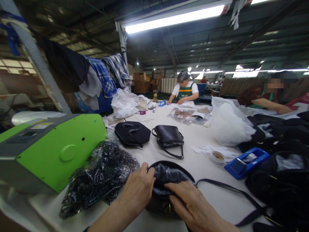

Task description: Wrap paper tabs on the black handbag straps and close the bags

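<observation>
A black handbag [158, 206] stands open at the near edge of the white table, with shiny dark plastic-like material [169, 172] inside its mouth. My left hand [140, 183] pinches the bag's left rim between thumb and fingers. Over the front rim lies my right hand [190, 203], its fingers at the opening and others against the front, gripping the edge. A strap [224, 183] runs from the bag to the right. Beyond it sit a small black shoulder bag [169, 135] and a flat black bag with handles [132, 132].
A green and grey machine [72, 151] stands at left, beside crumpled black-and-clear plastic [101, 174]. At right are a tape roll [218, 157], a blue tray [246, 162], black bags [272, 187] and a white plastic bag [229, 124]. A co-worker [184, 90] works across the table.
</observation>
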`<state>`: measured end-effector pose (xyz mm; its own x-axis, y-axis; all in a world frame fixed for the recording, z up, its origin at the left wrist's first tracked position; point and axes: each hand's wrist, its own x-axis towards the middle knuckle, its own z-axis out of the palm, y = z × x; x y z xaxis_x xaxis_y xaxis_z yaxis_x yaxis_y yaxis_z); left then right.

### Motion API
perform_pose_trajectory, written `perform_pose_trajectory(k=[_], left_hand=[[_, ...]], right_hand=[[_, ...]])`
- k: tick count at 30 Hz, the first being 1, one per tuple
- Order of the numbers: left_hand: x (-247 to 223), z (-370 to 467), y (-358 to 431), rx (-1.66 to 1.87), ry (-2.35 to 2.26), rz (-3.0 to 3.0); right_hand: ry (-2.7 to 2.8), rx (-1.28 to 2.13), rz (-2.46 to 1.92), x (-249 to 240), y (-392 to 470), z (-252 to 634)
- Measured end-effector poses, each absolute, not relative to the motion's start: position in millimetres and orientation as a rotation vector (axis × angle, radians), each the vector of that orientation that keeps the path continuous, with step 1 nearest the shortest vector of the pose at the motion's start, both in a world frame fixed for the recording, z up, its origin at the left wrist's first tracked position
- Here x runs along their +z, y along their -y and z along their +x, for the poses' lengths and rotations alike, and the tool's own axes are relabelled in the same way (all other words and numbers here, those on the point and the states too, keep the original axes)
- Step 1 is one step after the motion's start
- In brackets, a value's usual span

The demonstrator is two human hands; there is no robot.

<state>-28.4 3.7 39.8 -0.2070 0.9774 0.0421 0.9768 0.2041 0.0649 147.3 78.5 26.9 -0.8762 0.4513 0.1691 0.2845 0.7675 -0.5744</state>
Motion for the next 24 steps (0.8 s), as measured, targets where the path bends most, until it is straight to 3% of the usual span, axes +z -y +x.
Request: perform_pose_trajectory(k=[7,14,24], left_hand=[[37.2,-32.1,-10.5,0.406,-2.418,2.149],[24.1,-43.3,-14.2,0.571,-1.92,2.532],[41.2,-24.9,-27.1,0.745,-1.767,2.492]], right_hand=[[2.597,0.622,-0.443,28.9,-78.5,154.2],[2.448,0.122,-0.342,25.1,-93.6,180.8],[2.352,-0.06,-0.698,-31.9,-129.7,216.1]])
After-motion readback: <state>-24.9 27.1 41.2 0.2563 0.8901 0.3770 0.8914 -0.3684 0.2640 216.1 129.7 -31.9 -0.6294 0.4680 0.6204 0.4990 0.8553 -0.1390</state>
